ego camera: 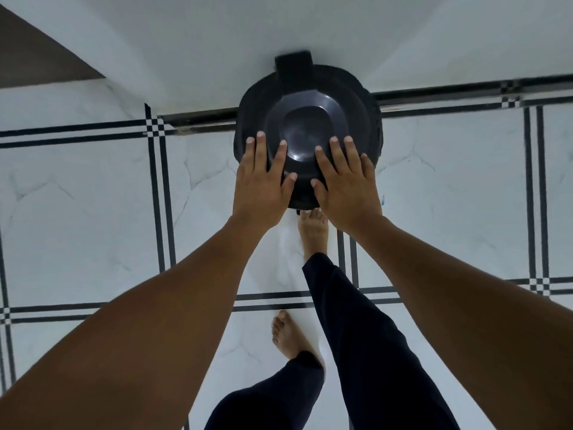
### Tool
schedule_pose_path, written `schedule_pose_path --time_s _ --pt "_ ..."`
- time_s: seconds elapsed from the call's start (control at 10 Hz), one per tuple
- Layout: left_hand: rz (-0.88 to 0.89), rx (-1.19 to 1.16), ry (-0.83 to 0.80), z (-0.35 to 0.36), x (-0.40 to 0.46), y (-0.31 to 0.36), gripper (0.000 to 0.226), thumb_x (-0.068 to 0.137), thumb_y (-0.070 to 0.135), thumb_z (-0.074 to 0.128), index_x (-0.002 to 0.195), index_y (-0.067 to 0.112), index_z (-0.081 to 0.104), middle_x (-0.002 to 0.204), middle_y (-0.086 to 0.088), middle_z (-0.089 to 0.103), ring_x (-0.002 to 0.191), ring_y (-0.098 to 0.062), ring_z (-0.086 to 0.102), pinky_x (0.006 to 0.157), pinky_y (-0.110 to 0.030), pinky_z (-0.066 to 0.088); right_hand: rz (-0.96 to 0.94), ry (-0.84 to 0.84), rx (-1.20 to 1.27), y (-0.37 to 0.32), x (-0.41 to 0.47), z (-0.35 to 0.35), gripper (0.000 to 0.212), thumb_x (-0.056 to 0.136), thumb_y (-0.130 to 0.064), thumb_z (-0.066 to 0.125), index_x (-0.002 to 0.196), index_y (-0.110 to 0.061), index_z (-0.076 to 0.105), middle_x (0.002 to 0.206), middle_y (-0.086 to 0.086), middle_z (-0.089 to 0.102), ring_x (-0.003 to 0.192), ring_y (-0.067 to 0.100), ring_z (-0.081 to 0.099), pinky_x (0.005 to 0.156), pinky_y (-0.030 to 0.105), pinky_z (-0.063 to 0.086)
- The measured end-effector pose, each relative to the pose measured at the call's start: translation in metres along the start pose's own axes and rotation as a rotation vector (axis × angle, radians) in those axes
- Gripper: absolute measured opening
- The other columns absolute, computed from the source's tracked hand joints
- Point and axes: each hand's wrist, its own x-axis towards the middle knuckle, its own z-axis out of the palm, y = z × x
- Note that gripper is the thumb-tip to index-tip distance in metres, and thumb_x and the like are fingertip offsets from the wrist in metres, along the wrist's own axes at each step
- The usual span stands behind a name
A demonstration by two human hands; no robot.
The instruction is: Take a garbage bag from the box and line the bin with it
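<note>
Both flat and spread, left hand (263, 184) and right hand (347, 181) cover the bin lid (310, 131) — inside hidden.

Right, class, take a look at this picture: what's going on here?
A person stands over a round black bin set against a white wall on a tiled floor. Both hands lie flat, fingers spread, on the bin's lid: the left hand on its left side, the right hand on its right. The lid is down. A black bag's edge seems to show around the rim. One bare foot is at the bin's base.
</note>
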Motion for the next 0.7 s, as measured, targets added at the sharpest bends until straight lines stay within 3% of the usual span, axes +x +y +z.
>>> schedule_pose_path --time_s 0.2,0.4,0.6,0.7 --pt "-0.022 0.033 -0.027 0.001 0.0 0.003 0.065 0.108 0.049 0.03 0.165 0.02 0.017 0.172 -0.019 0.005 0.159 -0.039 0.005 0.126 -0.053 0.019 0.0 -0.034 -0.023 0.001 0.001 0.003 0.062 0.106 -0.046 0.034 0.161 -0.018 0.029 0.167 0.015 0.027 0.156 0.037 0.018 0.123 0.058 0.024" --pt "0.017 0.046 -0.107 -0.057 -0.017 0.018 0.068 0.107 0.053 0.031 0.165 0.02 0.013 0.172 -0.017 0.005 0.159 -0.037 0.003 0.127 -0.051 0.017 -0.004 -0.121 0.005 -0.011 0.001 -0.063 0.066 0.106 -0.05 0.035 0.163 -0.023 0.018 0.168 0.01 0.028 0.157 0.033 0.018 0.124 0.058 0.019" --pt "0.061 0.12 -0.062 -0.176 -0.068 0.034 0.069 0.107 0.055 0.023 0.165 0.02 0.012 0.171 -0.019 0.009 0.158 -0.037 0.006 0.126 -0.051 0.017 -0.024 -0.083 0.014 -0.026 -0.03 -0.196 0.067 0.106 -0.05 0.034 0.164 -0.024 0.013 0.169 0.01 0.023 0.157 0.032 0.015 0.124 0.057 0.019" --pt "0.065 0.1 0.069 -0.254 -0.104 0.05 0.071 0.105 0.06 0.021 0.165 0.021 0.017 0.171 -0.019 0.011 0.158 -0.038 0.008 0.126 -0.054 0.018 -0.05 0.045 -0.008 -0.034 -0.064 -0.278 0.066 0.106 -0.051 0.035 0.162 -0.022 0.018 0.167 0.011 0.029 0.156 0.033 0.019 0.122 0.056 0.023"
